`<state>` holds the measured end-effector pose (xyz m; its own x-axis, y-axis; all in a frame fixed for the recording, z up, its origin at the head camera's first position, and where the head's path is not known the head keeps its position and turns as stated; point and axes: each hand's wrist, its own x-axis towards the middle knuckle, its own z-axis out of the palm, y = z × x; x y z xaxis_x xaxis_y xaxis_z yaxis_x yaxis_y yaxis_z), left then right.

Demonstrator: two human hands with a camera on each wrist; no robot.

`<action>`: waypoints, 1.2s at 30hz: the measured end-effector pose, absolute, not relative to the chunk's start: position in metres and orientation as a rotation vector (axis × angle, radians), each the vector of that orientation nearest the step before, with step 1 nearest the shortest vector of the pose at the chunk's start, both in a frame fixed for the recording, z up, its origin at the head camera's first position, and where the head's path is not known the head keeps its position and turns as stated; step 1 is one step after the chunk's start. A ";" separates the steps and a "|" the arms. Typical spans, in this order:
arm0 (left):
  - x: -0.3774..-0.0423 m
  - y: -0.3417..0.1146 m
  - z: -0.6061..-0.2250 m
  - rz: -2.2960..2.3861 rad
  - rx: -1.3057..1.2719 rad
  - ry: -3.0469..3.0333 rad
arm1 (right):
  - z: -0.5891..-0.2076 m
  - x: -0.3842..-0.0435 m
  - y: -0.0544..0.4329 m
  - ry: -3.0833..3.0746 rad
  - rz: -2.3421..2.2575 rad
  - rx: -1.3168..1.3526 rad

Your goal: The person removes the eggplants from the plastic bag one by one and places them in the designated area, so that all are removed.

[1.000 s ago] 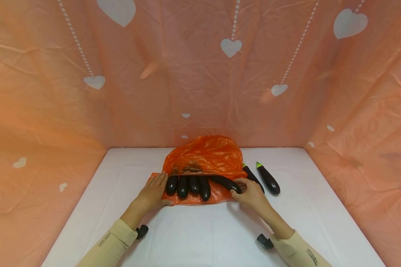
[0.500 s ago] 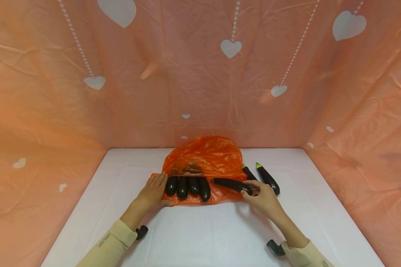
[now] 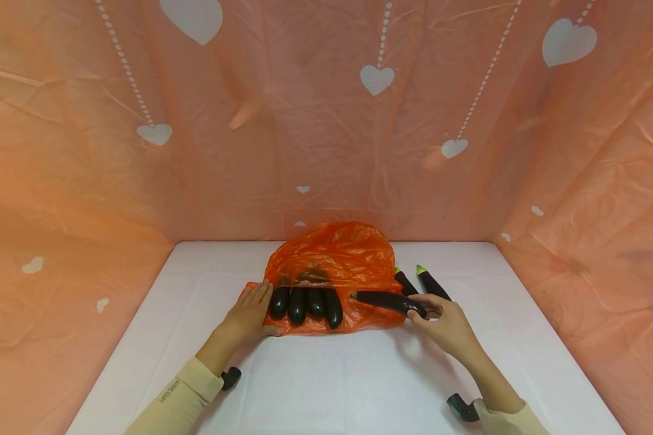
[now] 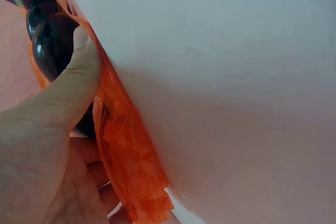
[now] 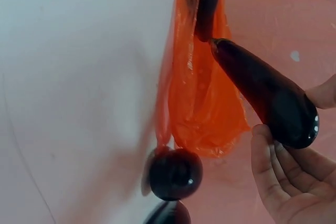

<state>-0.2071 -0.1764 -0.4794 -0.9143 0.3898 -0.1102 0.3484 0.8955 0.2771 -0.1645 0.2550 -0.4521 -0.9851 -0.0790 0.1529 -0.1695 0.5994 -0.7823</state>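
In the head view, an orange plastic bag lies on the white table, several dark eggplants poking from its mouth, their far ends under the film. My left hand rests on the bag's left side with straight fingers. The thumb touches the bag's front edge beside an eggplant, as the left wrist view shows. By its rounded end, my right hand grips another eggplant between thumb and fingers. Its narrow end points left over the bag, as in the right wrist view, where the eggplant hangs slanted.
Two more eggplants with green stems, one nearer the bag and one farther right, lie right of the bag, partly behind my right hand. Around the table hang orange curtains with white hearts, along the back and both sides.
My right hand has moved to the right, drawing the gripped eggplant out from under the bag's film until its narrow end shows. My left hand has stayed in place.
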 end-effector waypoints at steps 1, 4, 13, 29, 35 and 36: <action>-0.207 -0.176 -0.479 0.381 0.567 2.898 | -0.451 -0.164 0.256 -2.708 1.354 0.216; -0.207 -0.177 -0.480 0.386 0.564 2.900 | -0.448 -0.162 0.260 -2.694 1.385 0.218; -0.208 -0.177 -0.481 0.387 0.559 2.903 | -0.439 -0.159 0.272 -2.668 1.447 0.142; -0.208 -0.176 -0.481 0.371 0.561 2.896 | -0.440 -0.166 0.298 -2.573 1.425 0.034; -0.208 -0.176 -0.479 0.362 0.569 2.897 | -0.444 -0.171 0.303 -2.542 1.358 -0.028; -0.208 -0.176 -0.479 0.359 0.571 2.897 | -0.444 -0.171 0.304 -2.528 1.356 -0.035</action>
<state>-0.2078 -0.1759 -0.4785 -0.9130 0.3912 -0.1159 0.3512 0.8980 0.2650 -0.1715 0.3037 -0.4440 -0.9628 0.1485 0.2256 -0.1058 0.5613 -0.8209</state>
